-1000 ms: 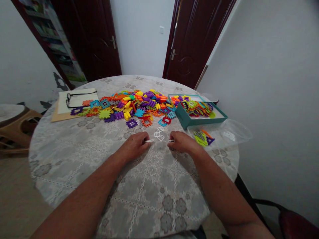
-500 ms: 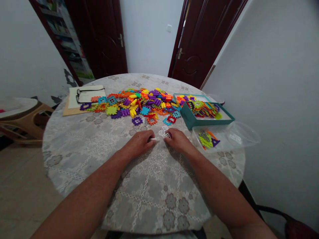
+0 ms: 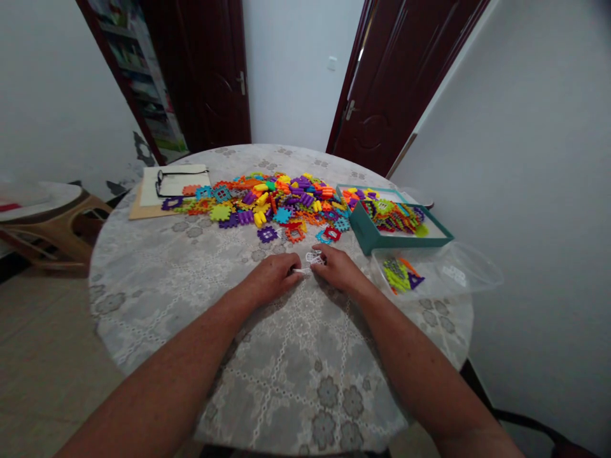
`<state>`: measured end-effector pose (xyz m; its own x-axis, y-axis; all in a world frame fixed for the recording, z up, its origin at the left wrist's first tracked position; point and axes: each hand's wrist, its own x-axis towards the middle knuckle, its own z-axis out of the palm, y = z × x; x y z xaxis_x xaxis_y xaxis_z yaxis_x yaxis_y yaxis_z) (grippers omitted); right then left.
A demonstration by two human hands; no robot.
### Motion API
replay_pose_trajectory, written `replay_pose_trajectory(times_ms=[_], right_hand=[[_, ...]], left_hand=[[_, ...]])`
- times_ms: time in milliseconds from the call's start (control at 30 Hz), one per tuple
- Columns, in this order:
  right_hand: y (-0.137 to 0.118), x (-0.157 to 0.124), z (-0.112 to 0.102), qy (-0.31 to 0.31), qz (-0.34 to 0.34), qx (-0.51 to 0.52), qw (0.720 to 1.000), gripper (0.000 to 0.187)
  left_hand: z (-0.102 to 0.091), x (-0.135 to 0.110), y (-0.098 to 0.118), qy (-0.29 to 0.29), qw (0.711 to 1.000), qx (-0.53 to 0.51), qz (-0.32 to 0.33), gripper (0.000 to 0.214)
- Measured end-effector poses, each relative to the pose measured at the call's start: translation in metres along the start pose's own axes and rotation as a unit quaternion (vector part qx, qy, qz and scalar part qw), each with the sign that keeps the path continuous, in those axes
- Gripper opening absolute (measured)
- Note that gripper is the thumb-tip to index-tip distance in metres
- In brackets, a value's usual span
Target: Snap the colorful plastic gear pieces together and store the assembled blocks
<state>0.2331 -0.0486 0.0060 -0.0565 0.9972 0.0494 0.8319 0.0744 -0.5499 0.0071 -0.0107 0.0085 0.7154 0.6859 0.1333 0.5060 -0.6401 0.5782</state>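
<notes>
Pinching a thin white piece (image 3: 300,271), thumb and forefinger of the left hand (image 3: 277,275) clamp its outer end, with the free tip toward 3 o'clock. Just beside it, thumb and forefinger of the right hand (image 3: 338,268) straddle white lattice panels (image 3: 312,257); whether they grip cannot be told. Parts so slight probably suit a light edge hold, fingertips clear of openings. Multicoloured toy pieces (image 3: 282,215) lie heaped near 12 o'clock, the teal box (image 3: 405,242) at 2.

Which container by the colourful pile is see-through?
The clear plastic tub, in front of the teal box and nearer the right hand; the teal box has opaque walls.
</notes>
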Motion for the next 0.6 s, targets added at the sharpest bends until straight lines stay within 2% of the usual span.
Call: replay_pose_trajectory(times_ms=[100, 233, 400, 533, 600], right_hand=[[-0.0005, 0.0087, -0.0003, -0.024, 0.004, -0.027, 0.999, 0.037], [-0.0005, 0.0117, -0.0009, -0.016, 0.003, -0.038, 0.999, 0.024], [-0.0038, 0.0083, -0.0012, -0.003, 0.018, -0.033, 0.999, 0.023], [-0.0038, 0.0048, 0.003, 0.007, -0.02, 0.009, 1.0, 0.013], [-0.0012, 0.0048, 0.005, 0.031, -0.022, 0.028, 0.999, 0.021]], left_hand=[[0.0, -0.0003, 0.0002, -0.005, 1.0, -0.005, -0.006, 0.011], [0.0, -0.0008, 0.0006, -0.002, 1.0, 0.002, 0.002, 0.012], [0.0012, -0.001, -0.0007, -0.001, 1.0, 0.002, -0.004, 0.011], [0.0004, -0.0008, 0.0007, 0.002, 1.0, 0.006, -0.004, 0.012], [-0.0008, -0.0007, 0.002, -0.001, 1.0, 0.008, -0.001, 0.012]])
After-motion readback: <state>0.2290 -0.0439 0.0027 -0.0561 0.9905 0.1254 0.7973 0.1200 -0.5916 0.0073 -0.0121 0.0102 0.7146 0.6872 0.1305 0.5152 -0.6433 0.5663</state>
